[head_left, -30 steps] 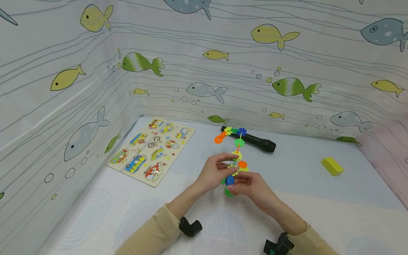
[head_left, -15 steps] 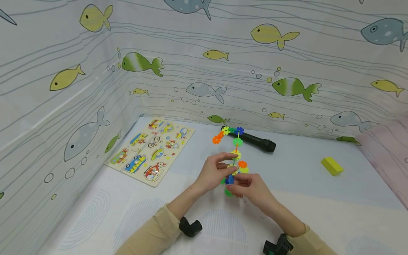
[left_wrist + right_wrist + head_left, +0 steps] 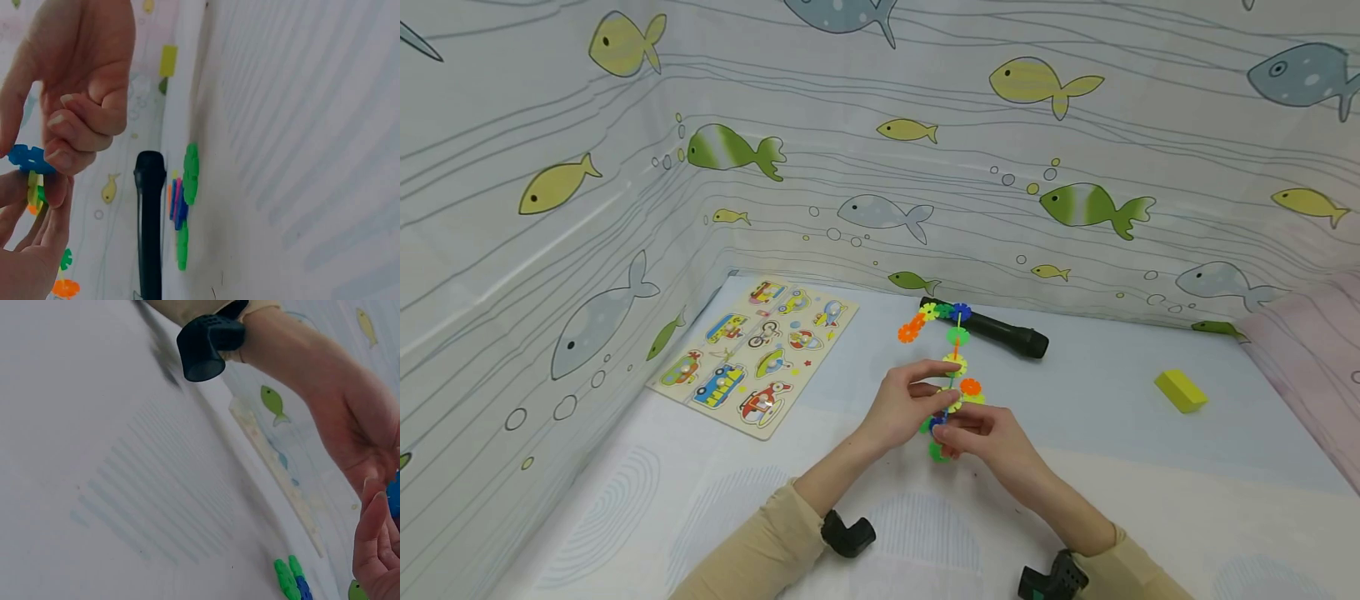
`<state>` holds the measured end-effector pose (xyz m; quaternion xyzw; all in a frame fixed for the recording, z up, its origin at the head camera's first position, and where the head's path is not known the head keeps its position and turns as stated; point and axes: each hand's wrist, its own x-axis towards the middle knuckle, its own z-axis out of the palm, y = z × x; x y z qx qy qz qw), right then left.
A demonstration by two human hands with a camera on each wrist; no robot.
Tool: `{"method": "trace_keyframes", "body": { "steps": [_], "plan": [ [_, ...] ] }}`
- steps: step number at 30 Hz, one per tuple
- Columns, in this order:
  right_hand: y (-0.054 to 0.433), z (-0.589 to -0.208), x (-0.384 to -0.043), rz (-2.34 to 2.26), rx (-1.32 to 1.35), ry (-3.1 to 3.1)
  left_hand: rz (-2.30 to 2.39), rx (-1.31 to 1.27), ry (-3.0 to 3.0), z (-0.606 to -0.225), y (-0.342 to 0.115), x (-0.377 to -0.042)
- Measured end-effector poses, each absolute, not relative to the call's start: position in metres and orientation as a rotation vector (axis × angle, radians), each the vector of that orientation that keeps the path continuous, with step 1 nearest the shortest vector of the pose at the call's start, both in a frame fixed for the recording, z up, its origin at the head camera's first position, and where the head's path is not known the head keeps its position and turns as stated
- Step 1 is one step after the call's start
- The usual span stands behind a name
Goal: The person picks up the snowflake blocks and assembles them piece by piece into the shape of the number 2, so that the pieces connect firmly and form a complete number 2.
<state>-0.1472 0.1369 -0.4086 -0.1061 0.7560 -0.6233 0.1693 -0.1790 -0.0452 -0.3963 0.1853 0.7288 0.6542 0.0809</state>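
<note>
A chain of notched plastic snowflake discs (image 3: 958, 336) in yellow, green, orange and blue rises between the hands, its far end bending left to an orange disc. My left hand (image 3: 897, 407) pinches the chain at its yellow discs. Just below, my right hand (image 3: 1003, 446) pinches a blue disc (image 3: 31, 159) at the near end, between thumb and fingers. The left wrist view has both hands meeting at this disc; whether it is joined to the chain is hard to tell. Other loose discs (image 3: 191, 175) lie on the table behind and below the hands, partly hidden.
Behind the chain lies a black microphone (image 3: 1000, 332). A wooden picture puzzle board (image 3: 792, 383) is at the left, and a yellow block (image 3: 1182, 391) at the right. Fish-printed cloth walls (image 3: 850, 167) border the table at the back and left.
The chain's far end has swung slightly left and toward me. My right hand has shifted a little to the left at the lower blue disc, while my left hand keeps its hold.
</note>
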Motion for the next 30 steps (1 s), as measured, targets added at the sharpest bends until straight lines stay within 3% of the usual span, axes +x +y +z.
{"method": "trace_keyframes", "body": {
  "steps": [30],
  "plan": [
    [0.147, -0.403, -0.151, -1.986, -0.211, 1.956, 1.865, 0.693, 2.204, -0.393, -0.049, -0.18]
  ]
}}
